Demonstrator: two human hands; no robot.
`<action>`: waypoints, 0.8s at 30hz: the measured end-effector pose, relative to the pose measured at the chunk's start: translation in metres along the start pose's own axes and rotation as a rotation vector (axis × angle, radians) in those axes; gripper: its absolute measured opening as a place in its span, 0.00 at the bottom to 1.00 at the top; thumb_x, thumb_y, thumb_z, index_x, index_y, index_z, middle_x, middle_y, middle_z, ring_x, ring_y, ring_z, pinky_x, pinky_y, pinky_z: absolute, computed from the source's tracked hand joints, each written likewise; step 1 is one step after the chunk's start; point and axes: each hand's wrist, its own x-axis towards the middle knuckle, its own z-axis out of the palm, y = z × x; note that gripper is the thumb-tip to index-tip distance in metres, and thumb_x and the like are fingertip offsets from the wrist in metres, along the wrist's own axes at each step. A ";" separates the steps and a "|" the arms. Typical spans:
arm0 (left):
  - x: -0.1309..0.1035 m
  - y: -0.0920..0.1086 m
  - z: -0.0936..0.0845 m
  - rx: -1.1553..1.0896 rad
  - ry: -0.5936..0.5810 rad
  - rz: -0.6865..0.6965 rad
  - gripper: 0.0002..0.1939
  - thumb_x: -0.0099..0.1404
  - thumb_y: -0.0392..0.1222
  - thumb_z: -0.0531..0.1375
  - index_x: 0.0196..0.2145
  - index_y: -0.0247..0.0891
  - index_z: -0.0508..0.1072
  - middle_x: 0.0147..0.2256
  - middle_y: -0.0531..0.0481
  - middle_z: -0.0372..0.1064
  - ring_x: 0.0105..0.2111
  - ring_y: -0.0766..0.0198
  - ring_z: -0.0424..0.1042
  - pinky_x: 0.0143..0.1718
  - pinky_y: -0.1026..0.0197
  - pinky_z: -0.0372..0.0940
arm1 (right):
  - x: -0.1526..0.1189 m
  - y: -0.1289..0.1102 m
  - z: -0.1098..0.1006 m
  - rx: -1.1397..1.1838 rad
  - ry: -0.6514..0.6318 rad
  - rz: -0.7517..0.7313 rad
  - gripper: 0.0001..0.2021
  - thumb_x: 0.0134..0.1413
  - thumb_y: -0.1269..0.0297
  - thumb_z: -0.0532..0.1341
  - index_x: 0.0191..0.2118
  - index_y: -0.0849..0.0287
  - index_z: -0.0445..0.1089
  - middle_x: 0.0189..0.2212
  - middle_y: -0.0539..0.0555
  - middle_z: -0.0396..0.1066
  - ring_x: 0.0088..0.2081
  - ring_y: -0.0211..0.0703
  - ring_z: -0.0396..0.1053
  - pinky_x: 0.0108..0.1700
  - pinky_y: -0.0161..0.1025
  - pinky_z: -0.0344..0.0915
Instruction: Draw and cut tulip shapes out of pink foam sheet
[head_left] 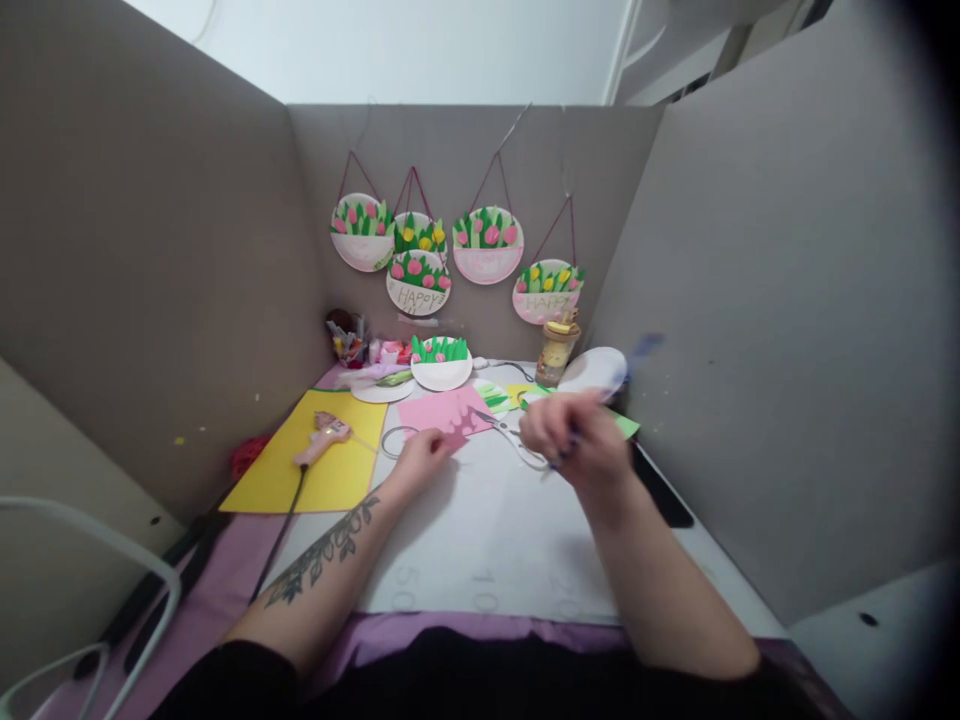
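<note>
Paper-plate basket on the table (441, 366): a half plate stood at the back of the work surface, filled with green paper leaves and small pink flowers.
Jar (557, 350): a clear jar with yellowish contents is set near the right wall; the contents cannot be made out.
Pot of pens (346, 342): a small holder of pens and tools is placed in the back left corner.
Left hand (422, 457): laid on the lower edge of the pink paper (444, 411), fingers curled down and pinching its jagged cut edge.
Right hand (574, 437): raised above the table and blurred, fingers half closed; whether anything is gripped cannot be told.
Scissors (514, 438): laid on the table between the two hands, just beside the pink paper.
Glue gun (324, 437): rested on a yellow sheet (315, 470), its cord trailing toward the viewer.
Surface: a white mat (480, 540) over a purple cover.
Room: grey cardboard walls (150, 280) enclose the table; five finished flower baskets (418, 270) are hung on the back wall by strings.
</note>
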 end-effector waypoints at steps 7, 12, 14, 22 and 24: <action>0.014 -0.009 -0.011 -0.687 0.199 -0.273 0.10 0.52 0.44 0.58 0.27 0.38 0.60 0.25 0.54 0.64 0.32 0.61 0.73 0.29 0.63 0.67 | -0.008 0.041 0.071 -0.517 -0.553 0.446 0.22 0.43 0.58 0.64 0.45 0.61 0.64 0.32 0.55 0.71 0.31 0.42 0.68 0.30 0.34 0.58; 0.012 -0.004 -0.008 -0.737 0.163 -0.292 0.10 0.48 0.38 0.58 0.32 0.37 0.66 0.28 0.53 0.66 0.30 0.64 0.72 0.29 0.64 0.68 | -0.009 0.057 0.061 -0.696 -0.582 0.485 0.22 0.49 0.53 0.60 0.48 0.61 0.65 0.39 0.59 0.72 0.39 0.48 0.69 0.36 0.36 0.59; 0.010 -0.001 -0.009 -0.721 0.140 -0.291 0.12 0.48 0.38 0.58 0.34 0.37 0.68 0.30 0.53 0.67 0.30 0.65 0.71 0.29 0.65 0.68 | -0.001 0.064 0.048 -0.847 -0.418 0.498 0.18 0.56 0.57 0.55 0.50 0.60 0.65 0.42 0.60 0.71 0.43 0.49 0.68 0.40 0.38 0.59; 0.009 -0.001 -0.008 -0.711 0.074 -0.254 0.08 0.49 0.43 0.60 0.25 0.36 0.68 0.25 0.54 0.66 0.27 0.67 0.68 0.29 0.66 0.66 | 0.013 0.101 0.011 -1.092 -0.435 0.585 0.24 0.50 0.64 0.59 0.54 0.67 0.63 0.48 0.67 0.68 0.47 0.54 0.67 0.45 0.41 0.60; 0.010 -0.004 -0.007 -0.724 0.066 -0.250 0.09 0.49 0.44 0.61 0.25 0.35 0.68 0.25 0.54 0.66 0.26 0.68 0.68 0.29 0.66 0.66 | 0.012 0.101 0.008 -1.064 -0.442 0.578 0.26 0.47 0.61 0.61 0.53 0.66 0.63 0.46 0.66 0.69 0.46 0.53 0.68 0.43 0.40 0.61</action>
